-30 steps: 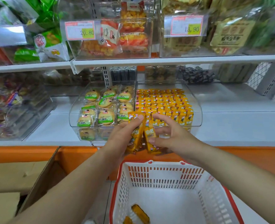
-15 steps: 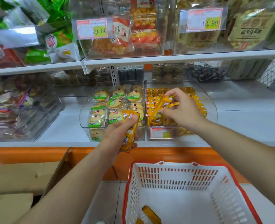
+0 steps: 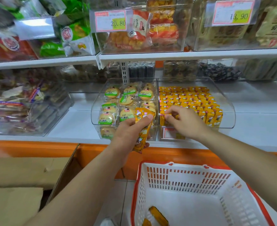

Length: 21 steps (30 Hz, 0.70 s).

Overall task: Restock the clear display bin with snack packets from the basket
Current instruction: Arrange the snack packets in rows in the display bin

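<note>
The left hand grips spare yellow foil snack packets beside the clear plastic display bin, likely to feed the right hand, whose fingers pinch one into its near-left row; two lie in the white red-rimmed basket.

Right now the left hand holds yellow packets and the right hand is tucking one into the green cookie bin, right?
No. In the head view the right hand pinches a packet at the yellow-packet bin, not the green cookie bin. The left hand does hold yellow packets.
</note>
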Each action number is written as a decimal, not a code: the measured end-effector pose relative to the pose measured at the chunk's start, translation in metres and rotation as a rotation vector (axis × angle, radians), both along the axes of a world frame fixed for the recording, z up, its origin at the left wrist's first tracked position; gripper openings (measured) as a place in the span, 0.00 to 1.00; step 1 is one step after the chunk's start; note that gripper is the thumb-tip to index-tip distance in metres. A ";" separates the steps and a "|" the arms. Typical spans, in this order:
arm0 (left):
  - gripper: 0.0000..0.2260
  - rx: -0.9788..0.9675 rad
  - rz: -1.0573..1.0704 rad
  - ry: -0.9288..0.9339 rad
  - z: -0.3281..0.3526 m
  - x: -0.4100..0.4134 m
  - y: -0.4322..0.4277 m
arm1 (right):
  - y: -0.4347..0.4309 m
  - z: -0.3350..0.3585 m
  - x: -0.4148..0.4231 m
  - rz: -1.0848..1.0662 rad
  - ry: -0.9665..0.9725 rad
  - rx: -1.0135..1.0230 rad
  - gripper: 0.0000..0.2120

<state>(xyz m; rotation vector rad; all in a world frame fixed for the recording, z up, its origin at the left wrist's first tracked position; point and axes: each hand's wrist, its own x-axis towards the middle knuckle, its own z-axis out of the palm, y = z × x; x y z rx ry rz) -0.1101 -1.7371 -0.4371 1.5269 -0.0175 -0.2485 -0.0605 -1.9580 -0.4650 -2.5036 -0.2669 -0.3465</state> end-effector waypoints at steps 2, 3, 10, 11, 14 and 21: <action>0.17 -0.001 -0.001 0.001 0.000 0.000 0.000 | -0.001 -0.001 0.002 -0.014 0.016 -0.011 0.01; 0.16 -0.003 -0.001 0.002 -0.001 0.001 0.000 | 0.000 -0.002 0.003 -0.025 0.057 -0.018 0.01; 0.19 0.034 0.014 0.026 -0.002 0.002 -0.006 | 0.010 0.001 0.000 0.003 0.310 -0.053 0.13; 0.19 0.038 0.011 0.034 -0.002 0.001 -0.008 | 0.009 0.004 -0.005 -0.008 0.295 -0.110 0.13; 0.22 0.072 0.005 0.034 -0.002 0.001 -0.016 | 0.006 0.016 -0.030 -0.028 0.113 0.038 0.12; 0.41 0.078 -0.092 0.050 0.002 -0.014 -0.049 | 0.014 0.026 -0.089 0.236 0.372 0.669 0.27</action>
